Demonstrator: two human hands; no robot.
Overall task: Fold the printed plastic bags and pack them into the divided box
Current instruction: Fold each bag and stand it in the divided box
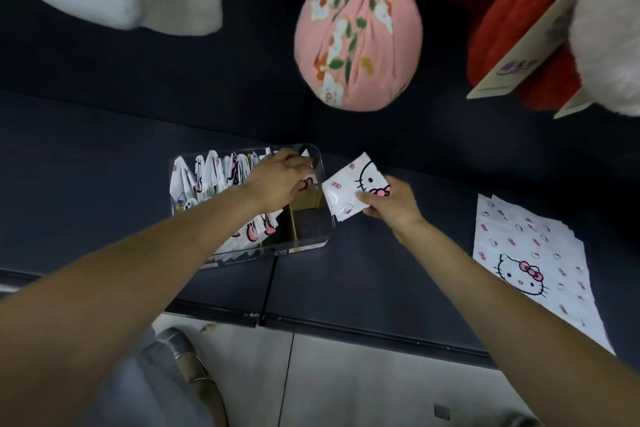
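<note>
folded white cat-print bag, right hand pinching

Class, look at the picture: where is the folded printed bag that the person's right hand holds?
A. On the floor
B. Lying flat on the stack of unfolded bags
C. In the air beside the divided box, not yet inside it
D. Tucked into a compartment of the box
C: the right hand pinches the folded bag just right of the divided box, outside its wall.
</note>
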